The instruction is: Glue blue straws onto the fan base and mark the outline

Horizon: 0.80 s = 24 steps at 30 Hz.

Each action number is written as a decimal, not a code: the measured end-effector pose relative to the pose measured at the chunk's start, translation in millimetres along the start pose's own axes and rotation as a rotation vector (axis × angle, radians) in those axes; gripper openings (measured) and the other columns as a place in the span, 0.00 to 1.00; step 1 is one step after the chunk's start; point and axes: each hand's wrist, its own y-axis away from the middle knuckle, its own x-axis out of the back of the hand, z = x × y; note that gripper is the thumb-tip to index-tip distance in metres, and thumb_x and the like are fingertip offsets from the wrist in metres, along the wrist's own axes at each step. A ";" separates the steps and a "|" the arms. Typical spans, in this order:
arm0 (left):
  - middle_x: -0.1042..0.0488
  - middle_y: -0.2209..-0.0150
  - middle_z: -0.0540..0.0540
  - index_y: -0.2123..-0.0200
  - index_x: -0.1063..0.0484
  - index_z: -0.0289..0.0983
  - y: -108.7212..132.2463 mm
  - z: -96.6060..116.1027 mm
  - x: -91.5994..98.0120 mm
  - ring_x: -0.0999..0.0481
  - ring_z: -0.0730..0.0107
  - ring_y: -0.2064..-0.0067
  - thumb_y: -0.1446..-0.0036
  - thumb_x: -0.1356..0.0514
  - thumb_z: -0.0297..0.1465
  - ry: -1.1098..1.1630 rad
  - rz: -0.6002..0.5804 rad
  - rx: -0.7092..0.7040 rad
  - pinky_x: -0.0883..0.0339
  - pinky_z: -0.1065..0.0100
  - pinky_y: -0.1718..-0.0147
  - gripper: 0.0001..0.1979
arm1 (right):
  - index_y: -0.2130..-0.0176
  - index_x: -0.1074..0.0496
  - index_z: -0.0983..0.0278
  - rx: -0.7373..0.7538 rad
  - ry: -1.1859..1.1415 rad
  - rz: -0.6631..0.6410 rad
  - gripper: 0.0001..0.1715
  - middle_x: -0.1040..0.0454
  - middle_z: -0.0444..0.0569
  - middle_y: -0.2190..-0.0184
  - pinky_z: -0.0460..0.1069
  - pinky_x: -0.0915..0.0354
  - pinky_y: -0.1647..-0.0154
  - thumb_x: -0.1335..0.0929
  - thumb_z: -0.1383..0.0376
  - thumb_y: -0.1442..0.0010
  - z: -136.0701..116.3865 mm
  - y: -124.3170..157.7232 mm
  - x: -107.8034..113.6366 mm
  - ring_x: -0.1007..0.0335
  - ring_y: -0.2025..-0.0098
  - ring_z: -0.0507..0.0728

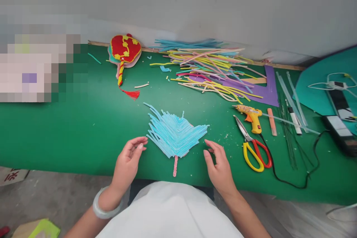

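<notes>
A leaf-shaped piece of light-blue pipe cleaners (177, 134) lies flat on the table in front of me, its strips slanting down to a middle line. A short pink twisted stem (175, 166) sticks out at its bottom. Several strips at its upper left poke out unevenly past the rest. Beside its left edge is my left hand (128, 160), fingers loosely bent, thumb near the fingertips and nothing seen in it. My right hand (219, 165) rests off the right edge, thumb and fingers apart and holding nothing.
Scissors (252, 145) and a yellow glue gun (251, 115) with a black cord lie to the right. Behind are a heap of coloured pipe cleaners (206, 63), a purple sheet (272, 89) and a red fan with a tassel (125, 50). Glue sticks (290, 96) and green wires lie farther right.
</notes>
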 end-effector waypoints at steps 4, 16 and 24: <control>0.20 0.54 0.42 0.52 0.29 0.42 17.3 -16.3 -13.6 0.18 0.62 0.54 0.34 0.45 0.34 -0.116 -0.061 -0.103 0.21 0.60 0.58 0.10 | 0.29 0.52 0.57 0.287 0.213 -0.137 0.32 0.39 0.54 0.33 0.65 0.47 0.32 0.42 0.56 0.28 -6.0 7.7 -15.0 0.48 0.30 0.62; 0.33 0.37 0.40 0.31 0.46 0.41 21.4 -23.5 -34.8 0.39 0.55 0.32 0.32 0.48 0.28 -0.760 -0.357 -0.781 0.66 0.36 0.32 0.27 | 0.28 0.60 0.60 0.564 0.450 -0.318 0.41 0.46 0.52 0.30 0.71 0.66 0.30 0.43 0.47 0.30 -9.7 -8.3 -36.7 0.55 0.28 0.63; 0.33 0.36 0.39 0.29 0.54 0.44 23.2 -25.5 -31.4 0.41 0.55 0.31 0.32 0.47 0.28 -0.636 -0.277 -0.753 0.60 0.37 0.32 0.32 | 0.27 0.62 0.58 0.539 0.398 -0.238 0.39 0.44 0.51 0.30 0.70 0.65 0.29 0.45 0.48 0.29 -9.3 -7.7 -31.7 0.55 0.27 0.62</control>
